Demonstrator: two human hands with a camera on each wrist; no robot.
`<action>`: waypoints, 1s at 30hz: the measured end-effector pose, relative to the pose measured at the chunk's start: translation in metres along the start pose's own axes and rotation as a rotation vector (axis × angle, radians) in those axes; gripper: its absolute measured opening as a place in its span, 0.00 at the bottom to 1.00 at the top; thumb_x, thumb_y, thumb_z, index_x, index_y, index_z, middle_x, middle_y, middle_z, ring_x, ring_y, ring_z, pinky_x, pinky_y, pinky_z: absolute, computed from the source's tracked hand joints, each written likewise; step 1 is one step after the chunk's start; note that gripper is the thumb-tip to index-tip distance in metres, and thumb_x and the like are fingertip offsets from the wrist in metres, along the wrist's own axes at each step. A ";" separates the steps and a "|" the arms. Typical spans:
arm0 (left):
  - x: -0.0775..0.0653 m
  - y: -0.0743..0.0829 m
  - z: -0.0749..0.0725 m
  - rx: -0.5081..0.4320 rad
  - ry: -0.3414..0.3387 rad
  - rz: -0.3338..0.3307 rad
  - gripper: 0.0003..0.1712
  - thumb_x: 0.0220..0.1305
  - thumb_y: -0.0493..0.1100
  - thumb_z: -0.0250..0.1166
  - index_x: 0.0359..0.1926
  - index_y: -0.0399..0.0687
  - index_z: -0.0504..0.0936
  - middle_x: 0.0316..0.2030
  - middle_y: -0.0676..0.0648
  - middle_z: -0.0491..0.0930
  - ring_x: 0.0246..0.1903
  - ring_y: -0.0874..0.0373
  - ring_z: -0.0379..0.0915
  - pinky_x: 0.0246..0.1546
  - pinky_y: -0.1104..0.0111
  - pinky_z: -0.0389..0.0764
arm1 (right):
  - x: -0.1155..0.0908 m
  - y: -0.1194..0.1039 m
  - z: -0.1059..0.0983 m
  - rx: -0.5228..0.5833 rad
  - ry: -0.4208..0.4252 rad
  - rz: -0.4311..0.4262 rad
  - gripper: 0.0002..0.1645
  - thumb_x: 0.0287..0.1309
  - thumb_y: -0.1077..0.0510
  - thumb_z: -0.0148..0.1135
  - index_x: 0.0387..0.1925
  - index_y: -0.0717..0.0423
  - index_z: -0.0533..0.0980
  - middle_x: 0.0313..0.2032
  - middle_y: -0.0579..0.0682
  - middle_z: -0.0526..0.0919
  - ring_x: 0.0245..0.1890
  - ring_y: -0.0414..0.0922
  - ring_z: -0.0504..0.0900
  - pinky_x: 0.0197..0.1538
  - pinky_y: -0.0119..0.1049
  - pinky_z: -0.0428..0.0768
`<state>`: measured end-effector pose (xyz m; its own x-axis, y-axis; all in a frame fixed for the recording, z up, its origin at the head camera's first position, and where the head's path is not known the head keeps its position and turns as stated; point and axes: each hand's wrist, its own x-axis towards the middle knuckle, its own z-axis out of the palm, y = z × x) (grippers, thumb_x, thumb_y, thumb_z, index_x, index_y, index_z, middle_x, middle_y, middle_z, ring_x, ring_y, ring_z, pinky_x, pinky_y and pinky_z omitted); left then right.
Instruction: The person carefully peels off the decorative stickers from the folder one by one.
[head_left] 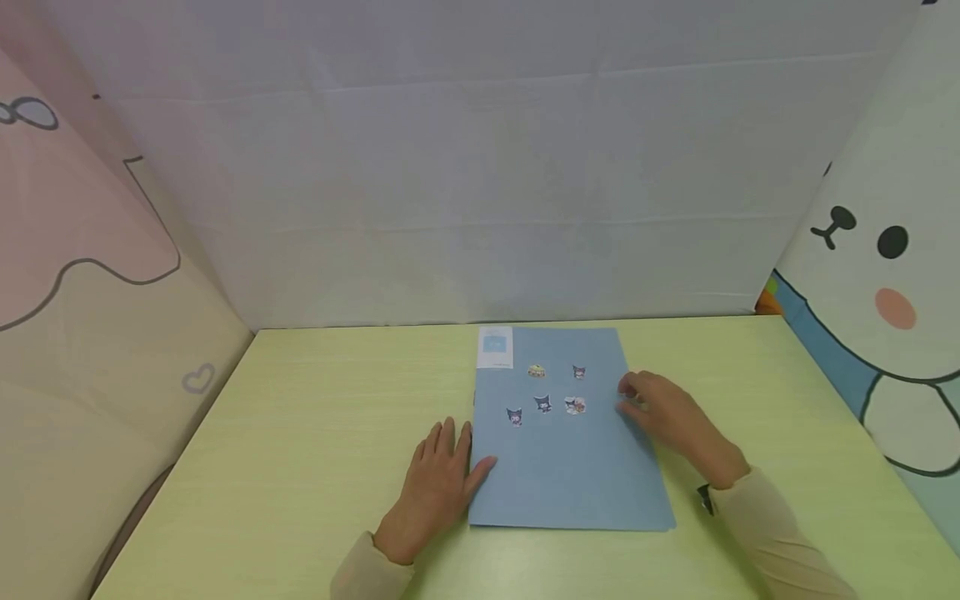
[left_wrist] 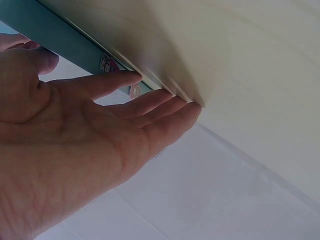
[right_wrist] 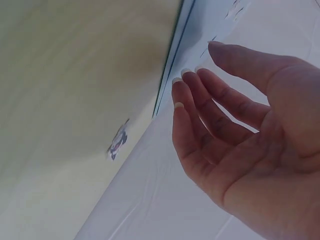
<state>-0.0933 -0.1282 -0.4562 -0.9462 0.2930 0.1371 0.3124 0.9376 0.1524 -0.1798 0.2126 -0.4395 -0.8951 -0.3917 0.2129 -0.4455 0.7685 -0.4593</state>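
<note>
A blue folder (head_left: 570,475) with several small cartoon stickers (head_left: 543,404) and a white label (head_left: 495,360) in its upper left corner lies flat on the table. At its left edge my left hand (head_left: 435,487) rests palm down, fingers straight on the table and the thumb over the folder's edge. My right hand (head_left: 667,412) is by the folder's right edge, its fingers loosely bent. In the right wrist view a gap shows between thumb and fingertips, with nothing held, and the fingertips are close to the folder's layered edge (right_wrist: 175,57).
The pale yellow table (head_left: 337,400) spreads to both sides of the folder. A small printed sticker (right_wrist: 118,142) shows on the table in the right wrist view. A white sheet (head_left: 465,167) hangs behind, and printed cloths stand at the left and right.
</note>
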 end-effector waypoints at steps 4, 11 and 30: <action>0.000 0.000 0.000 0.001 0.015 0.006 0.36 0.77 0.59 0.56 0.65 0.30 0.76 0.63 0.26 0.72 0.64 0.30 0.69 0.60 0.43 0.73 | 0.001 -0.003 0.004 -0.005 0.019 -0.047 0.09 0.58 0.67 0.72 0.39 0.64 0.79 0.35 0.52 0.83 0.38 0.51 0.82 0.44 0.51 0.81; -0.001 -0.002 0.003 -0.008 0.054 0.028 0.36 0.77 0.60 0.55 0.64 0.30 0.77 0.62 0.26 0.72 0.63 0.30 0.69 0.58 0.43 0.74 | 0.002 -0.007 0.009 -0.034 0.051 -0.102 0.10 0.57 0.66 0.73 0.39 0.63 0.79 0.34 0.50 0.82 0.36 0.50 0.82 0.42 0.48 0.81; -0.001 -0.003 0.005 -0.056 0.002 0.000 0.39 0.80 0.62 0.48 0.67 0.30 0.74 0.65 0.25 0.70 0.66 0.29 0.66 0.62 0.41 0.71 | 0.008 -0.018 0.016 -0.023 0.020 -0.127 0.12 0.56 0.65 0.75 0.40 0.64 0.80 0.35 0.51 0.80 0.37 0.49 0.81 0.43 0.48 0.82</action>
<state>-0.0938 -0.1305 -0.4620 -0.9461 0.2927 0.1390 0.3167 0.9258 0.2065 -0.1782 0.1876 -0.4438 -0.8314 -0.4765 0.2858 -0.5555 0.7248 -0.4075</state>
